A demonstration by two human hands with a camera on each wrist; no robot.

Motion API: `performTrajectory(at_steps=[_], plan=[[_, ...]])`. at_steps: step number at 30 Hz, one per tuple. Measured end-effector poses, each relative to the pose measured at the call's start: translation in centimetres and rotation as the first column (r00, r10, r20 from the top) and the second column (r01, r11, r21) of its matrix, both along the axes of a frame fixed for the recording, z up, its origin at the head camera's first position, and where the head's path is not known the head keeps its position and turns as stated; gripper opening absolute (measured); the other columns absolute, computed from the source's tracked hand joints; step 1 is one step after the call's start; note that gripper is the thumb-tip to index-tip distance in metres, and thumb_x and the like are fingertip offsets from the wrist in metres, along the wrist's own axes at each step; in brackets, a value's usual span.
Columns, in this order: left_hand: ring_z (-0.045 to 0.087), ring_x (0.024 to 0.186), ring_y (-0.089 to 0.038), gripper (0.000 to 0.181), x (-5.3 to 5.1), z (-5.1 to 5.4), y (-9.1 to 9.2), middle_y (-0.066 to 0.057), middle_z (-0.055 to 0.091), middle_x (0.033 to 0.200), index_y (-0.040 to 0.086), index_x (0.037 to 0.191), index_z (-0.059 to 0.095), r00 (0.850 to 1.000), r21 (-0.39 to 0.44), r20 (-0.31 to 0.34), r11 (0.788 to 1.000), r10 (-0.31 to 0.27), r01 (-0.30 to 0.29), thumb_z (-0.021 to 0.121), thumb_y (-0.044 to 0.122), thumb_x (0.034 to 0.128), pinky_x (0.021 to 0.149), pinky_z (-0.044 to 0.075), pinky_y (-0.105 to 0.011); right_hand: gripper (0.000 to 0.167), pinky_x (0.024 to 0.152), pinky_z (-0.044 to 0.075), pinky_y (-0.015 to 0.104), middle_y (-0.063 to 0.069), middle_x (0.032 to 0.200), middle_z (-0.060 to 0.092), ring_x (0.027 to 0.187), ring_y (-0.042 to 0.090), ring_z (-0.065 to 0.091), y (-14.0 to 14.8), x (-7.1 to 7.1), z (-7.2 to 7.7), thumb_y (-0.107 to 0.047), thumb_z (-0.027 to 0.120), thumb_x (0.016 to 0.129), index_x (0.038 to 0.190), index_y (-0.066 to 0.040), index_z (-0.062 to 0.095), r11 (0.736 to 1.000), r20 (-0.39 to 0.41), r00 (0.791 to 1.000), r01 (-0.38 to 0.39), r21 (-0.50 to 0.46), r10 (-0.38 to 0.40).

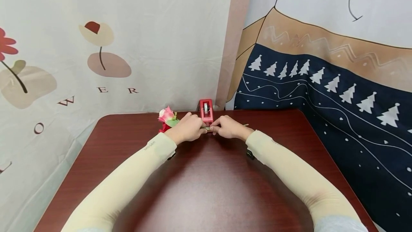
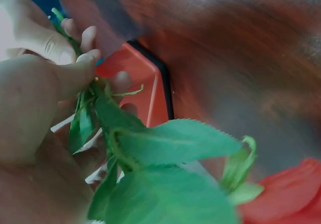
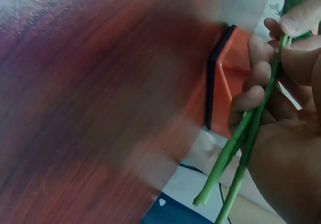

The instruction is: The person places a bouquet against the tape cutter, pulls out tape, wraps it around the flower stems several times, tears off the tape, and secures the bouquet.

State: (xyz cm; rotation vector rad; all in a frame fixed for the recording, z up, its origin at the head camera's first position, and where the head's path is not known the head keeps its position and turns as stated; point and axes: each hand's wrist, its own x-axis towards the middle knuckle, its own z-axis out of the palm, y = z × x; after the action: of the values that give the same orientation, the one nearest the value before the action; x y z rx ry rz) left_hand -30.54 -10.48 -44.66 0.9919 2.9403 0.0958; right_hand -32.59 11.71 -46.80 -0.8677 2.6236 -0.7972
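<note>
Both hands meet over the far part of the table, just in front of a red tape dispenser. My left hand pinches the flower stems below their green leaves. The flower heads, one pink and one red, stick out to its left. My right hand has its fingers curled round the green stems, whose two cut ends point away from the leaves. In the left wrist view the thumbs of both hands nearly touch on the stems. Whether tape is on them I cannot tell.
The dark red-brown table ends at a back edge close behind the dispenser. A pale printed curtain hangs behind it, and a dark blue cloth with white trees hangs at the right.
</note>
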Motion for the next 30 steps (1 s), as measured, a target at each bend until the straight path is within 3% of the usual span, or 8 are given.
performTrajectory(at_steps=[6, 13, 23, 30], plan=[[0.076, 0.101, -0.021, 0.018, 0.0, 0.3, 0.2, 0.004, 0.086, 0.103, 0.024, 0.111, 0.088, 1.000, -0.013, 0.018, 1.000, 0.004, -0.004, 0.073, 0.033, 0.1071, 0.089, 0.046, -0.042, 0.021, 0.080, 0.056, 0.029, 0.004, 0.094, 0.083, 0.083, 0.010, 0.066, 0.0, 0.3, -0.9, -0.018, 0.066, 0.110, 0.118, -0.011, 0.085, 0.999, -0.087, 0.996, 0.005, -0.040, -0.008], [0.077, 0.098, -0.025, 0.015, 0.2, -0.5, 0.2, 0.001, 0.084, 0.097, 0.022, 0.103, 0.086, 0.997, -0.015, -0.067, 1.000, -0.025, 0.024, 0.073, 0.029, 0.1063, 0.088, 0.049, -0.043, 0.022, 0.094, 0.062, 0.038, 0.004, 0.107, 0.084, 0.093, 0.013, 0.071, -0.1, 0.8, -1.6, -0.016, 0.067, 0.110, 0.121, -0.009, 0.084, 0.998, -0.177, 0.984, 0.018, -0.056, -0.028], [0.076, 0.099, -0.027, 0.017, 0.4, -1.0, 0.0, -0.003, 0.082, 0.096, 0.016, 0.104, 0.082, 0.996, -0.020, -0.087, 1.000, -0.018, 0.016, 0.071, 0.029, 0.1082, 0.089, 0.049, -0.043, 0.023, 0.095, 0.063, 0.039, 0.005, 0.113, 0.085, 0.094, 0.012, 0.073, -0.2, 1.2, -1.7, -0.017, 0.067, 0.110, 0.123, -0.009, 0.084, 0.998, -0.191, 0.980, 0.042, -0.049, -0.051], [0.075, 0.100, -0.029, 0.018, 0.8, -0.7, 0.0, -0.004, 0.083, 0.099, 0.013, 0.105, 0.080, 0.997, -0.011, -0.070, 0.999, -0.034, 0.033, 0.071, 0.028, 0.1083, 0.092, 0.048, -0.045, 0.022, 0.094, 0.063, 0.039, 0.004, 0.111, 0.085, 0.094, 0.013, 0.072, -0.5, 1.6, -1.6, -0.019, 0.067, 0.110, 0.121, -0.010, 0.085, 0.998, -0.172, 0.983, 0.053, -0.043, -0.060]])
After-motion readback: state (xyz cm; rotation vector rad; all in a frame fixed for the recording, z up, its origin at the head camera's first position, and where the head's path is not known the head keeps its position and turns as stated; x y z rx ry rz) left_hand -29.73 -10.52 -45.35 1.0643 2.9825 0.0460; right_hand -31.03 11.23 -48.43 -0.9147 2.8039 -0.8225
